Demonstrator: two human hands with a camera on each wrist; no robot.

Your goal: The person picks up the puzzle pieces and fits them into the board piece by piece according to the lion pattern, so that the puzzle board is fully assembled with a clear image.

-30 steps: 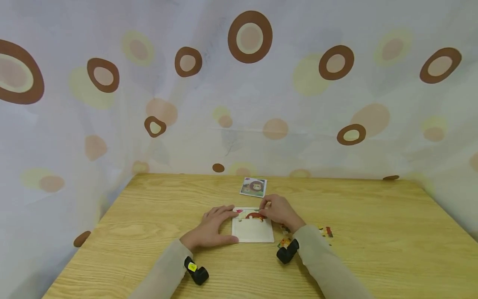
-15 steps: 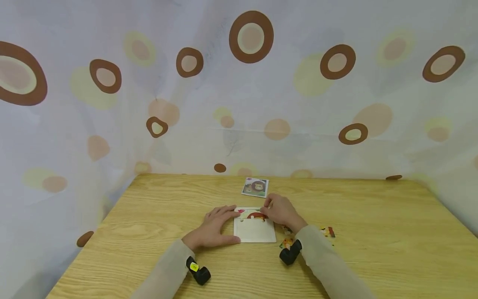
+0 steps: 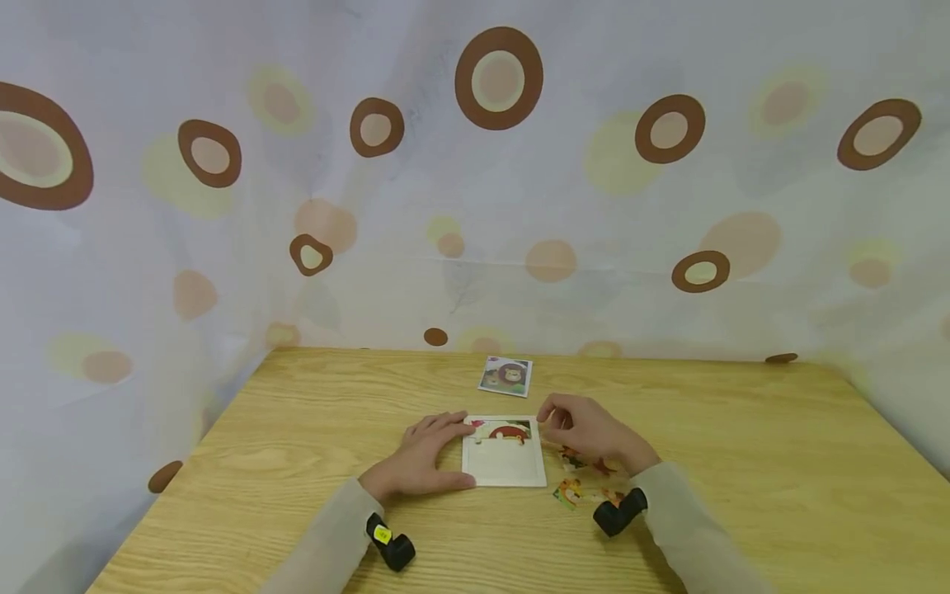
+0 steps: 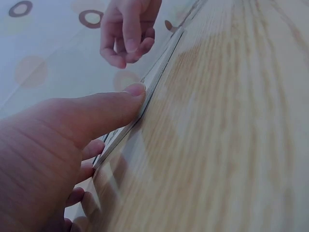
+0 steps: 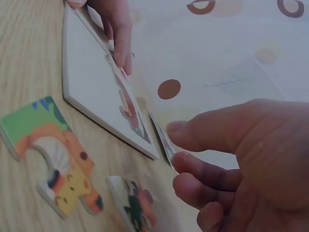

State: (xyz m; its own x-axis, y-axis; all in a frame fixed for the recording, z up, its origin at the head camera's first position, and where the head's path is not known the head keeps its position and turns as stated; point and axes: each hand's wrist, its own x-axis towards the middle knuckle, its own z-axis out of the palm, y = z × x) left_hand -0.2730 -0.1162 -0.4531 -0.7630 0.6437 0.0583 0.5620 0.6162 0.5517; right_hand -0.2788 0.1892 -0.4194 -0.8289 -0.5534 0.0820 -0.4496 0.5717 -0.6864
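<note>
Only the head view shows the face of 1 lion card (image 3: pixel 506 376), beyond 1 puzzle tray (image 3: pixel 505 462) on the desk (image 3: pixel 334 412); the right wrist view details 2 loose pieces (image 5: pixel 75 150). The left hand (image 3: pixel 421 458), spread wide, rests on the tray; the right hand (image 3: pixel 586 427), narrowly parted, hovers beside it.

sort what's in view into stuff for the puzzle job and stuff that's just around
For the job:
white puzzle board
pieces set along its far side
loose puzzle pieces
left hand, touching the board
right hand, beside it
lion card, probably a reference

Just around:
wooden table
patterned cloth
black wrist devices
</note>
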